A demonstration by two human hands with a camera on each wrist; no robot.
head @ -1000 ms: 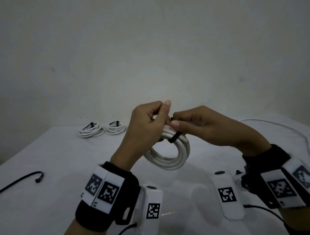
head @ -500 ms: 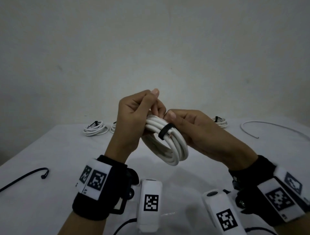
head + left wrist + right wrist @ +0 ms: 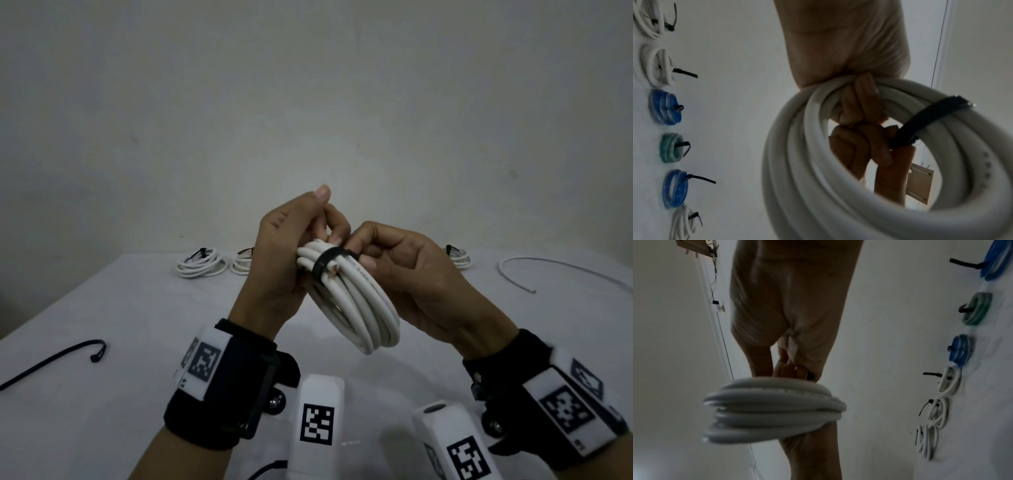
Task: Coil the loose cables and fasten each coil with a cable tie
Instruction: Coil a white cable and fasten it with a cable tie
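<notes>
Holding: white coil [image 3: 356,301] up above the surface [image 3: 102,308], between both my hands.
Left hand [image 3: 284,253]: fingers curled round the coil's top, thumb up.
Right hand [image 3: 407,270]: fingertips pinching at the black cable tie [image 3: 325,265], which wraps the strands.
Back row: tied white coils [image 3: 200,267], plus blue [image 3: 666,107] and green [image 3: 671,147] ones.
Loose: white cable [image 3: 561,267] on my right, black tie [image 3: 51,359] on my left.

A plain, pale wall [image 3: 308,102] with a few faint marks is seen behind a table covered with a white cloth [image 3: 120,325]. The light is dim and even. In the left wrist view, a small wooden panel [image 3: 919,186] and a thin dark wire [image 3: 940,40] are shown against a wall.
</notes>
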